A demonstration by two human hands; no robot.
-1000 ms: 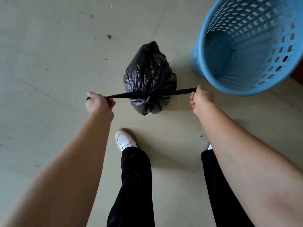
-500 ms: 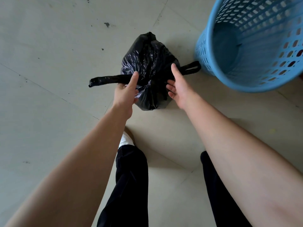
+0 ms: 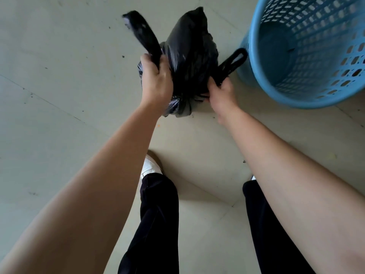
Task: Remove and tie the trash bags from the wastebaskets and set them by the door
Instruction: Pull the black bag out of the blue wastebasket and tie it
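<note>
Head view: left hand (image 3: pixel 156 82) grips one twisted handle (image 3: pixel 145 36) of the black trash bag (image 3: pixel 189 56), right hand (image 3: pixel 222 93) grips the other. The bulging bag (contents hidden) sits on the floor (image 3: pixel 59 95) just beside the blue wastebasket (image 3: pixel 252 56), whose inner bottom is visible.

indoor room, tiled floor (image 3: pixel 59 99), blue wastebasket (image 3: pixel 308 104)

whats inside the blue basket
The blue basket shows a bare bottom and perforated inner wall, no bag; the frame cuts off its right side.
</note>
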